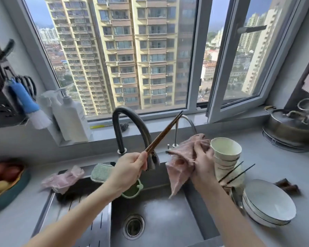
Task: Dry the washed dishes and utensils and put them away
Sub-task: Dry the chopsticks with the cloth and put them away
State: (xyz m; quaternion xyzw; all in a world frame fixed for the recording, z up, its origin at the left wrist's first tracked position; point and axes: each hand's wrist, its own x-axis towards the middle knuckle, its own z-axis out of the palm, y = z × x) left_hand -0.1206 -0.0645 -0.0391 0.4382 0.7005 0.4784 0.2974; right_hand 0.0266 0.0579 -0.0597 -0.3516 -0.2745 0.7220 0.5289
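Brown chopsticks (163, 133), pink cloth (181, 157), white bowls (226, 152), dark grey faucet (130, 122), green sponge (101, 172).

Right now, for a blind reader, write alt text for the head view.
Over a steel sink, the left hand holds brown chopsticks up; the right hand grips a pink cloth. Bowls and plates sit stacked at right.

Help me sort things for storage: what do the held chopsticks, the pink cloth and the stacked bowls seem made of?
Chopsticks: likely wood, brown and matte. Pink cloth: soft woven textile, folds and hangs limp. Stacked bowls: probably glazed ceramic, glossy white with thin dark rim lines.
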